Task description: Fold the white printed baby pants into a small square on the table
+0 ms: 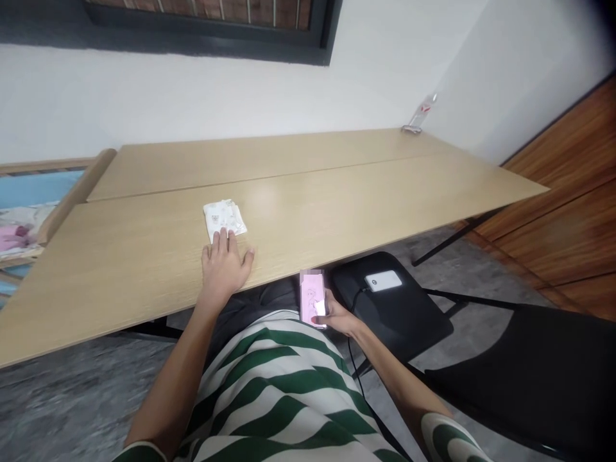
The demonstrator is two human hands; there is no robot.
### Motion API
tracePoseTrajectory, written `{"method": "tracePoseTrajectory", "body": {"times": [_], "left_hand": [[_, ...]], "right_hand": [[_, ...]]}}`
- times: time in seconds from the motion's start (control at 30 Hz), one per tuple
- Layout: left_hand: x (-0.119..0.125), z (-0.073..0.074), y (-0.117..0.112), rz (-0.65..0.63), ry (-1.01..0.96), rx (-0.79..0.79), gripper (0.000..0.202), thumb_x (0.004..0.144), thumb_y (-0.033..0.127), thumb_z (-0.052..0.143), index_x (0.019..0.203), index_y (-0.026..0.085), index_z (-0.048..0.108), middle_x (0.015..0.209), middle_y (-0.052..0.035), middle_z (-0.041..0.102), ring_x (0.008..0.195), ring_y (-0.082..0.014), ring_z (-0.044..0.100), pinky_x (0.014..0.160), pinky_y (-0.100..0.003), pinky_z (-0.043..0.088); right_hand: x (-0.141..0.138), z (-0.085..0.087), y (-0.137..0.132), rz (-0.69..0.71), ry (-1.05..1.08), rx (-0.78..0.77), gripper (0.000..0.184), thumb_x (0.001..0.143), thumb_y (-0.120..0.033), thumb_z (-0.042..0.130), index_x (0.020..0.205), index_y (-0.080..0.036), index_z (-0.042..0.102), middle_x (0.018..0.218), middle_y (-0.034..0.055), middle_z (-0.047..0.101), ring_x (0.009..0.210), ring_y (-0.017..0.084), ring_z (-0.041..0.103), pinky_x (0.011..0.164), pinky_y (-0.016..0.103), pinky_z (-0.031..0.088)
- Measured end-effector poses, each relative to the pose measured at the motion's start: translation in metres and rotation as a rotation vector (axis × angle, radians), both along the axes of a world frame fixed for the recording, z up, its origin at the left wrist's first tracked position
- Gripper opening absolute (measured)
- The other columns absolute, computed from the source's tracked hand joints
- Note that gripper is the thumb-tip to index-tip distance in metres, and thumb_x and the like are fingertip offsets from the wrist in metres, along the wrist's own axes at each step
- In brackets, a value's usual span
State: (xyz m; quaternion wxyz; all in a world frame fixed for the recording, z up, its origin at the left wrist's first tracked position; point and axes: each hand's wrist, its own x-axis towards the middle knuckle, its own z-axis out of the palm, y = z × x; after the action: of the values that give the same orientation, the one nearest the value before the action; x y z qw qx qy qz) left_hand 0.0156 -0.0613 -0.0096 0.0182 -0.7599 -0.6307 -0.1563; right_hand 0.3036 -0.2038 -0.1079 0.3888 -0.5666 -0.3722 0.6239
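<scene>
My left hand (pixel 223 266) lies flat on the light wood table (pixel 337 208), its fingers stretched out. The fingertips touch the near edge of a white packet (pixel 224 215) with small printed figures, which looks like a pack of tissues or wipes. Below the table's edge, over my lap, my right hand (pixel 337 314) is closed around a smartphone (pixel 312 296). The lit phone screen is pink with a line drawing on it, and my thumb rests on its lower part.
To my right, a black folding chair (pixel 409 321) carries a white power bank (pixel 384 281) with a black cable. A clear plastic bottle (pixel 421 114) stands at the table's far right corner. On the left is a wooden bed frame (pixel 72 199) with blue bedding.
</scene>
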Motion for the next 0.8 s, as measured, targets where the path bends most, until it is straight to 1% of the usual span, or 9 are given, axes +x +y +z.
{"method": "tracePoseTrajectory", "body": {"times": [0.07,0.17,0.27,0.33,0.4,0.5,0.57,0.67,0.8], "left_hand": [[0.0,0.0,0.0,0.001,0.001,-0.006,0.075,0.1,0.053,0.032,0.156,0.004,0.03,0.164,-0.0209,0.027,0.152,-0.0359,0.024,0.121,-0.057,0.022],[0.0,0.0,0.001,0.002,0.0,-0.008,0.075,0.099,0.053,0.032,0.156,0.004,0.031,0.164,-0.0209,0.028,0.153,-0.0359,0.023,0.121,-0.057,0.022],[0.0,0.0,0.001,0.0,-0.007,-0.003,0.075,0.099,0.053,0.033,0.156,0.004,0.031,0.164,-0.0208,0.028,0.152,-0.0362,0.024,0.121,-0.057,0.022],[0.0,0.001,0.0,-0.001,-0.008,0.003,0.075,0.099,0.053,0.033,0.156,0.004,0.031,0.164,-0.0208,0.028,0.152,-0.0366,0.024,0.121,-0.058,0.023],[0.0,0.002,0.0,-0.002,-0.002,0.007,0.075,0.099,0.053,0.033,0.156,0.004,0.031,0.164,-0.021,0.028,0.152,-0.0368,0.025,0.12,-0.058,0.023],[0.0,0.004,-0.001,-0.003,0.01,0.004,0.075,0.1,0.052,0.032,0.156,0.003,0.031,0.164,-0.021,0.028,0.151,-0.0367,0.027,0.12,-0.059,0.025],[0.0,0.005,-0.001,-0.003,0.014,-0.003,0.074,0.1,0.052,0.032,0.156,0.003,0.031,0.164,-0.0206,0.028,0.151,-0.0365,0.028,0.119,-0.059,0.025],[0.0,0.006,-0.001,-0.001,0.015,-0.004,0.073,0.1,0.052,0.032,0.156,0.004,0.031,0.164,-0.0203,0.028,0.151,-0.0364,0.028,0.119,-0.059,0.025],[0.0,0.005,-0.001,-0.001,0.014,0.008,0.073,0.1,0.052,0.032,0.155,0.004,0.031,0.163,-0.0207,0.029,0.15,-0.0367,0.029,0.119,-0.059,0.025]], "right_hand": [[0.0,0.003,-0.001,-0.006,-0.025,0.016,0.088,0.054,-0.017,0.089,0.126,-0.025,0.04,0.115,0.0049,0.063,0.117,0.027,0.061,0.096,0.043,0.053],[-0.002,0.004,-0.002,-0.014,-0.022,0.032,0.09,0.054,-0.016,0.088,0.13,-0.025,0.04,0.108,0.0016,0.065,0.104,0.023,0.066,0.088,0.037,0.056],[-0.005,0.0,0.0,-0.063,0.081,0.024,0.088,0.054,-0.017,0.09,0.128,-0.026,0.043,0.103,-0.0006,0.067,0.095,0.02,0.069,0.085,0.034,0.057],[-0.008,-0.004,0.003,-0.126,0.2,-0.008,0.075,0.059,-0.021,0.089,0.122,-0.025,0.047,0.102,0.0002,0.07,0.091,0.02,0.071,0.084,0.034,0.058],[-0.011,-0.009,0.007,-0.198,0.324,-0.037,0.057,0.068,-0.026,0.084,0.114,-0.023,0.052,0.099,0.0019,0.071,0.086,0.021,0.073,0.08,0.035,0.059],[-0.012,-0.017,0.012,-0.235,0.494,-0.049,0.036,0.077,-0.027,0.074,0.106,-0.02,0.055,0.096,0.0049,0.073,0.085,0.023,0.075,0.079,0.039,0.06],[-0.01,-0.022,0.013,-0.231,0.569,-0.042,0.031,0.08,-0.024,0.07,0.107,-0.02,0.056,0.098,0.0056,0.074,0.089,0.024,0.075,0.082,0.041,0.06],[-0.005,-0.026,0.013,-0.277,0.597,-0.002,0.029,0.081,-0.019,0.067,0.109,-0.021,0.058,0.1,0.0043,0.075,0.089,0.022,0.075,0.085,0.041,0.06],[0.002,-0.026,0.014,-0.306,0.603,-0.031,0.025,0.086,-0.024,0.064,0.11,-0.021,0.06,0.101,0.0056,0.076,0.09,0.024,0.075,0.085,0.044,0.06]]}}
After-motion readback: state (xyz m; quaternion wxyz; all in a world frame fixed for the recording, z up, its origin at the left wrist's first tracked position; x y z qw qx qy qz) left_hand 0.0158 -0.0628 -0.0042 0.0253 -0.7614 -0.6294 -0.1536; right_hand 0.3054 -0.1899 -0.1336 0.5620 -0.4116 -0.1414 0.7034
